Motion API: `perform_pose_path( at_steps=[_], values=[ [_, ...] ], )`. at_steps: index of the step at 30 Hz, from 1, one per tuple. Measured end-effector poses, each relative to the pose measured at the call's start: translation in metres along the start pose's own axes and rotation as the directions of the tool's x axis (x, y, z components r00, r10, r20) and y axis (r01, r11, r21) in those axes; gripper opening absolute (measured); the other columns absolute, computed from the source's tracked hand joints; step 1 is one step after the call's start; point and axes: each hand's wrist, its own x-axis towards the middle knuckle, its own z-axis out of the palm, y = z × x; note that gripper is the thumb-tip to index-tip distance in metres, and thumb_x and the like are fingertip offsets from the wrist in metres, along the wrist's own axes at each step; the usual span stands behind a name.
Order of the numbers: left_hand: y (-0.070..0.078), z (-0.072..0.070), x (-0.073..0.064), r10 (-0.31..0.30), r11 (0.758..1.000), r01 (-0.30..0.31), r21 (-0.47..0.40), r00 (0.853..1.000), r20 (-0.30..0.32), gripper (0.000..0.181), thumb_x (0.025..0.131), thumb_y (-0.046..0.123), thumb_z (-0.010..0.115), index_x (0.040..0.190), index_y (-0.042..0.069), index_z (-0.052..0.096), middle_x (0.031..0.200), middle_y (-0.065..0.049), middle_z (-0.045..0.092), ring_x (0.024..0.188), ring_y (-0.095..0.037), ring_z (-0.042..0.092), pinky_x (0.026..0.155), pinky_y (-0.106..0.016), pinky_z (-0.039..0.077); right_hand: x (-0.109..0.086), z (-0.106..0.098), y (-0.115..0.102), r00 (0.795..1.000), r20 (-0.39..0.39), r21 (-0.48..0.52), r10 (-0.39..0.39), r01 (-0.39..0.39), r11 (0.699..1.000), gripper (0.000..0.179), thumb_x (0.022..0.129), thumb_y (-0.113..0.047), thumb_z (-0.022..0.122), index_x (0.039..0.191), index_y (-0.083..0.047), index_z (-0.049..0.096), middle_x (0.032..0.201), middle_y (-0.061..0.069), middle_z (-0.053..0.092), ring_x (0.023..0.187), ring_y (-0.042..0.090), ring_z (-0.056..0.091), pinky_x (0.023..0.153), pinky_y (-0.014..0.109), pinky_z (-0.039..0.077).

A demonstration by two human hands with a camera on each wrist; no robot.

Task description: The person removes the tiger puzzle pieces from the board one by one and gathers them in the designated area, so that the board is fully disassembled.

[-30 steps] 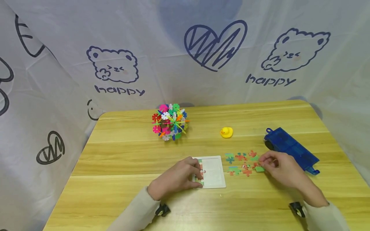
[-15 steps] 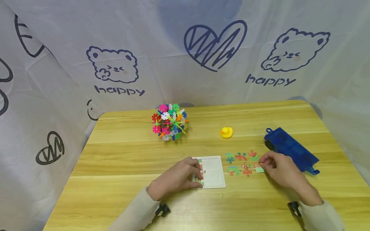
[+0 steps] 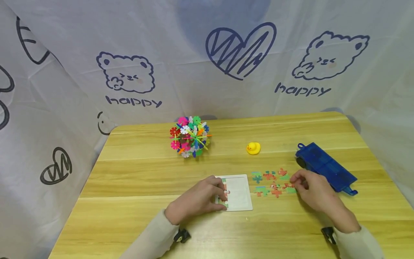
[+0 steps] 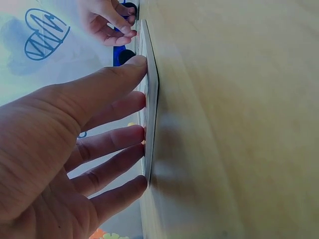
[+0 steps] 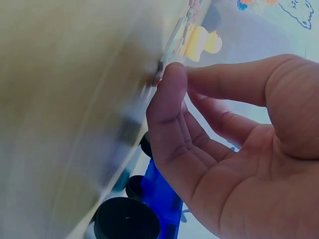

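Observation:
In the head view, a shallow white puzzle tray (image 3: 239,194) lies on the table with a column of joined pieces (image 3: 225,187) along its left side. My left hand (image 3: 200,199) rests over that side, fingers spread and fairly straight, tips on the tray. It covers part of the pieces. To the right, loose jigsaw pieces (image 3: 270,175) with orange and green print lie in two rows. My right hand (image 3: 315,189) pinches the jigsaw piece (image 3: 290,188) at the right end of the nearer row. In the right wrist view, thumb and index fingertips meet at the tabletop.
A blue toy trailer (image 3: 328,167) stands just behind and right of my right hand. Farther back are a yellow rubber duck (image 3: 253,148) and a ball of colourful plastic flower discs (image 3: 190,137). A printed white curtain (image 3: 187,72) hangs behind the table (image 3: 136,172).
The piece at my right fingertips was tilted and darker; it now lies flatter in line with its row. My right wrist has shifted slightly left. The left hand stays in place.

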Motion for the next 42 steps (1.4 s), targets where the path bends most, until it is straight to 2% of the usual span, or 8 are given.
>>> perform_pose_path(
  at_steps=[6,11,15,19,24,32,38,42],
  values=[
    [0.001,0.0,-0.001,-0.008,1.0,0.007,0.029,1.0,0.009,0.019,0.093,0.031,0.089,0.105,0.015,0.087,0.117,0.001,0.073,0.106,-0.011,0.064,0.096,-0.021,0.059,0.0,0.001,-0.004,0.999,-0.004,0.029,-0.038,0.038,0.999,0.011,0.098,0.002,0.073,0.105,-0.007,0.075,0.095,0.004,0.074,0.082,0.014,0.066,0.067,0.022,0.052],
    [0.007,0.001,-0.002,0.0,0.991,-0.001,0.132,1.0,0.004,0.018,0.096,0.03,0.086,0.107,0.015,0.086,0.12,0.0,0.076,0.111,-0.014,0.07,0.103,-0.027,0.061,0.001,0.006,-0.011,0.996,0.021,0.057,-0.081,0.08,0.995,0.01,0.098,0.001,0.074,0.104,-0.007,0.076,0.094,0.001,0.075,0.082,0.011,0.064,0.067,0.021,0.052],
    [0.019,0.002,-0.005,-0.031,0.974,0.027,0.223,0.999,0.015,0.022,0.1,0.033,0.082,0.111,0.015,0.086,0.129,-0.002,0.079,0.121,-0.02,0.072,0.11,-0.033,0.06,0.003,0.012,-0.02,0.993,0.035,0.069,-0.11,0.107,0.992,0.007,0.099,-0.001,0.076,0.104,-0.006,0.076,0.092,-0.001,0.074,0.081,0.009,0.062,0.067,0.021,0.053],
    [0.026,0.002,-0.006,-0.06,0.961,0.053,0.271,0.998,0.02,0.025,0.102,0.035,0.08,0.115,0.015,0.086,0.134,-0.002,0.078,0.121,-0.02,0.072,0.107,-0.033,0.06,0.005,0.018,-0.035,0.987,0.03,0.085,-0.157,0.154,0.984,0.004,0.099,-0.004,0.078,0.102,-0.007,0.076,0.09,-0.004,0.073,0.079,0.006,0.063,0.068,0.021,0.055],
    [0.026,0.003,-0.007,-0.062,0.949,0.051,0.31,0.998,0.026,0.023,0.1,0.033,0.081,0.115,0.017,0.087,0.132,-0.001,0.079,0.117,-0.019,0.073,0.103,-0.031,0.061,0.014,0.026,-0.061,0.973,0.066,0.127,-0.222,0.212,0.969,0.003,0.101,-0.01,0.077,0.103,-0.009,0.075,0.089,-0.005,0.072,0.078,0.005,0.062,0.067,0.021,0.054],
    [0.024,0.003,-0.007,-0.034,0.946,0.028,0.323,0.999,0.013,0.023,0.1,0.036,0.082,0.115,0.019,0.087,0.136,-0.002,0.078,0.117,-0.02,0.074,0.104,-0.031,0.062,0.045,0.053,-0.098,0.938,0.19,0.183,-0.29,0.256,0.949,0.007,0.099,-0.012,0.08,0.099,-0.014,0.073,0.086,-0.005,0.068,0.074,0.009,0.058,0.066,0.021,0.051],
    [0.022,0.005,-0.007,-0.018,0.935,0.015,0.355,1.0,0.005,0.023,0.099,0.04,0.081,0.113,0.023,0.087,0.132,0.001,0.079,0.109,-0.017,0.074,0.098,-0.029,0.063,0.063,0.071,-0.118,0.911,0.264,0.137,-0.316,0.289,0.947,0.015,0.095,-0.013,0.084,0.106,-0.009,0.075,0.093,0.0,0.069,0.085,0.013,0.058,0.077,0.024,0.05],
    [0.023,0.005,-0.008,-0.025,0.932,0.027,0.362,1.0,-0.01,0.024,0.099,0.042,0.081,0.111,0.023,0.087,0.129,0.002,0.079,0.105,-0.016,0.073,0.092,-0.028,0.063,0.067,0.076,-0.127,0.906,0.289,0.085,-0.31,0.298,0.951,0.021,0.094,-0.014,0.086,0.111,-0.008,0.076,0.094,0.003,0.064,0.087,0.015,0.053,0.077,0.027,0.044]
  ],
)
